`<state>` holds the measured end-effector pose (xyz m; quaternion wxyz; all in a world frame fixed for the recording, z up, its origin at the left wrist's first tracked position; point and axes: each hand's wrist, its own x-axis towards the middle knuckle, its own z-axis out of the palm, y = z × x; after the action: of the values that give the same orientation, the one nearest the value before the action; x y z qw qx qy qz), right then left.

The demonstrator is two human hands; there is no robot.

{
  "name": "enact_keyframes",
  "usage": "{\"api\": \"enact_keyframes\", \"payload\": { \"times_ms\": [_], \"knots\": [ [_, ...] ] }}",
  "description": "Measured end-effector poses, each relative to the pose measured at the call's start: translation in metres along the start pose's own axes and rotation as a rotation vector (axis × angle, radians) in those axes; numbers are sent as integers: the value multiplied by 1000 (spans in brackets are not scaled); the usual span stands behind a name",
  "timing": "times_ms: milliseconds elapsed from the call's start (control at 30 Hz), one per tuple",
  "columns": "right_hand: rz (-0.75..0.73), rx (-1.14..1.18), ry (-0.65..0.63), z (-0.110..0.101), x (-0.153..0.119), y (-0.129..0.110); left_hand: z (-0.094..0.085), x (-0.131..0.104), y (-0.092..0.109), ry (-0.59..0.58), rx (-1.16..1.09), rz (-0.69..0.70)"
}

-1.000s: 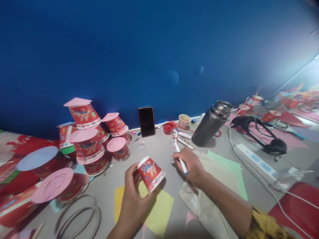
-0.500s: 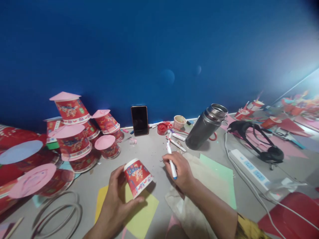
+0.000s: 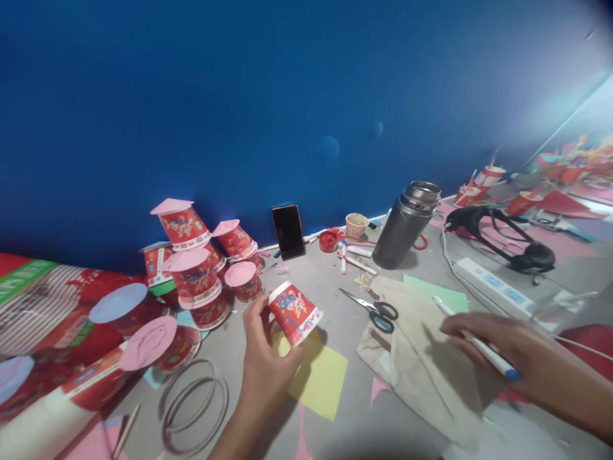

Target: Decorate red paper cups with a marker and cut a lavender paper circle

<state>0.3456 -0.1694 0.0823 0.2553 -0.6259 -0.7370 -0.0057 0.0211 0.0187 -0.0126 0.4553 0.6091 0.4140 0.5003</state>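
Note:
Between the thumb and fingers of my left hand point(image 3: 268, 358) is a red patterned paper cup point(image 3: 294, 313), tilted above the table. My right hand point(image 3: 502, 351) is at the right, closed around a white marker point(image 3: 488, 354) with a blue end. Below the marker lies a beige cloth bag point(image 3: 416, 358). Black-handled scissors point(image 3: 376, 312) rest at the bag's left edge, between my two hands. A yellow paper sheet point(image 3: 320, 377) lies on the table under the cup.
Stacked red cups with pink paper tops point(image 3: 196, 281) stand at the left, near a coiled ring point(image 3: 194, 409). A phone point(image 3: 288, 233) leans on the blue wall. Toward the right are a dark metal flask point(image 3: 402, 227), a headset point(image 3: 502, 236) and a power strip point(image 3: 495, 284).
My right hand has moved right with the marker, away from the cup, uncovering the scissors. The view has turned left. The cup stays in my left hand.

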Motion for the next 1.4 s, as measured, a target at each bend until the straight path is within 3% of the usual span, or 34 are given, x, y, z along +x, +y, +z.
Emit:
{"api": "enact_keyframes", "payload": {
  "times_ms": [133, 200, 267, 400, 500, 633, 800, 967, 1400],
  "knots": [
    [-106, 211, 21, 43, 85, -48, -5, 4, 2, -114, -38, -36],
    [-177, 276, -5, 70, 120, -59, -6, 5, 0, -150, -16, -9],
    [-156, 408, 13, 93, 139, -61, -7, 5, -3, -154, 12, 32],
    [53, 721, 114, 127, 135, -47, -10, 1, -12, -170, 52, 84],
    [289, 950, 206, 147, 132, -34, -10, -2, -19, -195, 94, 113],
    [504, 1240, 173, 164, 144, -25, -6, -5, -26, -226, 161, 156],
    [514, 1470, 67, 177, 148, -25, -5, -8, -24, -218, 245, 194],
    [636, 1663, 13, 189, 138, -17, -3, -9, -17, -154, 234, 195],
    [629, 1746, -49, 187, 141, -12, -6, -8, -14, -122, 291, 231]
  ]
}}
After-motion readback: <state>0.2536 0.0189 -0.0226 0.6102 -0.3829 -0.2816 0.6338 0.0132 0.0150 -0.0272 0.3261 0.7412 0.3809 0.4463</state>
